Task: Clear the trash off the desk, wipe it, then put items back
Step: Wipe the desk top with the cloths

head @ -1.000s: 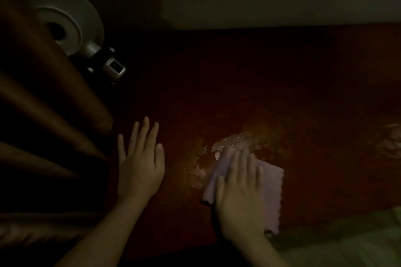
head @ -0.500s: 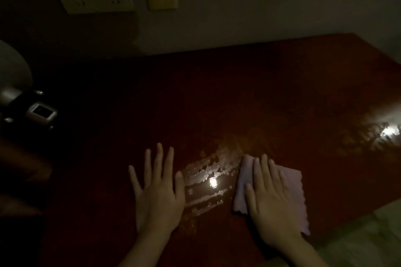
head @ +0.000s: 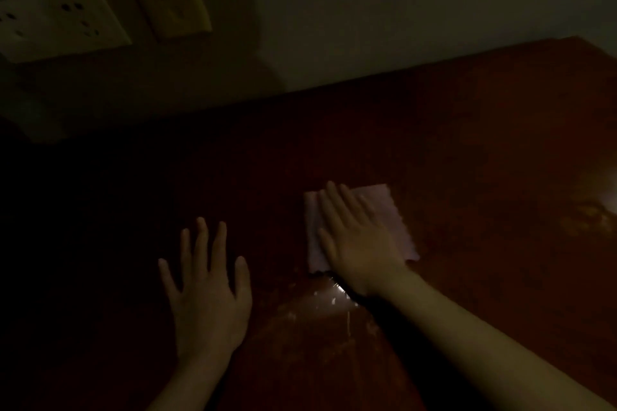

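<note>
Cloth (head: 387, 213) lengthwise toward wall (head: 400, 10) (under right hand (head: 360, 247))

Left hand (head: 208, 304) and right hand (head: 359, 243) lie flat.

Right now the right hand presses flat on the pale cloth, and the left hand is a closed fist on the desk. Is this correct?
Not quite. In the head view the left hand is no fist: it lies flat on the desk, fingers straight and spread. The right hand does press flat on the pale cloth.
</note>
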Motion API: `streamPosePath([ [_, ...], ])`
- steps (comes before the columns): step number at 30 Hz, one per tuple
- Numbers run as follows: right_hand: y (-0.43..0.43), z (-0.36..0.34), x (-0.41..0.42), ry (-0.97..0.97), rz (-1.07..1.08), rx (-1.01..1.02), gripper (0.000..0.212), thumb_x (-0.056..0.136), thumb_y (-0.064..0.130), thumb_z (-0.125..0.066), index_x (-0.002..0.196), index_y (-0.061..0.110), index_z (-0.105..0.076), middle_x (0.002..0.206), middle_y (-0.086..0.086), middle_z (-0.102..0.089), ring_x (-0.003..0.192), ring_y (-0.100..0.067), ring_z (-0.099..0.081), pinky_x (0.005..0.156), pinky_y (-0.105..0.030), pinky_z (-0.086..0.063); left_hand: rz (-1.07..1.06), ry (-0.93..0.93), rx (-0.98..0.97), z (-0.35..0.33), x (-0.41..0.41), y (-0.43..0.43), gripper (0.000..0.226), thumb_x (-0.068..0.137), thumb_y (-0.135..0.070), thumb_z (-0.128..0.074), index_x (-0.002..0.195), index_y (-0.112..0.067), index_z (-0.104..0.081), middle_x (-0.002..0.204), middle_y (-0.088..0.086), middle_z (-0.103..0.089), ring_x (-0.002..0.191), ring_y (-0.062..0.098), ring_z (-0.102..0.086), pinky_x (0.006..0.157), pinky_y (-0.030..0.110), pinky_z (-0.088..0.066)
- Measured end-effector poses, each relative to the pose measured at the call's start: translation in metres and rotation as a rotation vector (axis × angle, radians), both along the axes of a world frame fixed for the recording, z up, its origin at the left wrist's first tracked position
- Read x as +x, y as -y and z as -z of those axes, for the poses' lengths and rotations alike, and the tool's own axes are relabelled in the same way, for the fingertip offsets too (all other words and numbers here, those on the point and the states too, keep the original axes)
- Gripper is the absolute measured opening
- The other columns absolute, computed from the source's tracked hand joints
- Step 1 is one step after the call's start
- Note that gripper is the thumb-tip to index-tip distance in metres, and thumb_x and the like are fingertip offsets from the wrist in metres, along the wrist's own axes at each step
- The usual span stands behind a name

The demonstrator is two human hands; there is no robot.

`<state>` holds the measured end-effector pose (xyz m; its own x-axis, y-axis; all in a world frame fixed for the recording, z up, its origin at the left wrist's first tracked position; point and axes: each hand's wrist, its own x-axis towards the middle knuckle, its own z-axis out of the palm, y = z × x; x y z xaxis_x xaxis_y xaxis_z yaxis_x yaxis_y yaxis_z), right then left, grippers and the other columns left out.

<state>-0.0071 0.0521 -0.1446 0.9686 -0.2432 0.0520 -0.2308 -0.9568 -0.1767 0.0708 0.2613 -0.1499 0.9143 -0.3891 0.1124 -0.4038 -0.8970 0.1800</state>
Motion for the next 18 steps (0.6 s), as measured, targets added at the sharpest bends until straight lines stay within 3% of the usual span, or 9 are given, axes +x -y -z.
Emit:
streamPosePath([
  [2, 0.059, 0.000, -0.014, -0.021, 0.106, -0.051, 0.073, 0.093, 0.049, 0.017, 0.147, 0.008, -0.008, 0.156, -0.013, -0.006, 0.146, -0.025, -0.008, 0.119, -0.041, -0.007, -0.024, -0.032, -0.019, -0.002, 0.005, 0.008, 0.071, 0.091, -0.056, -0.006, 0.150, -0.021, -0.023, 0.158, -0.001, -0.003, 0.147, 0.014, 0.004, 0.119, 0.049, 0.004],
  [4, 0.101, -0.007, -0.029, -0.111, 0.207, -0.024, 0.073, 0.084, 0.054, 0.021, 0.144, 0.014, 0.010, 0.156, -0.008, 0.011, 0.145, -0.020, 0.011, 0.118, -0.035, 0.007, -0.052, -0.032, -0.023, -0.006, 0.008, 0.016, 0.072, 0.091, -0.056, -0.006, 0.150, -0.021, -0.023, 0.158, -0.001, -0.002, 0.147, 0.013, 0.004, 0.119, 0.048, 0.004],
  [8, 0.094, -0.018, -0.008, -0.117, 0.350, 0.044, 0.074, 0.083, 0.051, 0.015, 0.146, 0.012, 0.014, 0.154, -0.007, 0.020, 0.138, -0.016, 0.024, 0.113, -0.034, 0.016, -0.081, -0.036, -0.047, -0.009, 0.015, 0.019, 0.069, 0.092, -0.054, -0.010, 0.150, -0.019, -0.025, 0.158, -0.001, -0.003, 0.146, 0.013, 0.002, 0.120, 0.046, -0.002],
  [14, 0.023, -0.012, 0.049, -0.063, 0.101, 0.036, 0.070, 0.091, 0.047, 0.009, 0.150, 0.010, 0.007, 0.157, -0.012, 0.014, 0.144, -0.024, 0.018, 0.116, -0.039, 0.013, -0.072, -0.029, -0.101, -0.009, 0.013, 0.022, 0.069, 0.092, -0.054, -0.014, 0.150, -0.019, -0.026, 0.159, 0.000, -0.006, 0.147, 0.013, 0.001, 0.120, 0.044, -0.002],
  [18, 0.025, -0.013, 0.025, -0.065, -0.093, 0.026, 0.063, 0.097, 0.048, -0.002, 0.148, 0.013, 0.010, 0.154, -0.006, 0.019, 0.143, -0.018, 0.020, 0.114, -0.033, 0.017, -0.069, -0.031, -0.154, -0.007, 0.015, 0.019, 0.068, 0.093, -0.054, -0.017, 0.150, -0.020, -0.025, 0.159, 0.000, -0.007, 0.147, 0.010, 0.002, 0.120, 0.041, 0.000],
])
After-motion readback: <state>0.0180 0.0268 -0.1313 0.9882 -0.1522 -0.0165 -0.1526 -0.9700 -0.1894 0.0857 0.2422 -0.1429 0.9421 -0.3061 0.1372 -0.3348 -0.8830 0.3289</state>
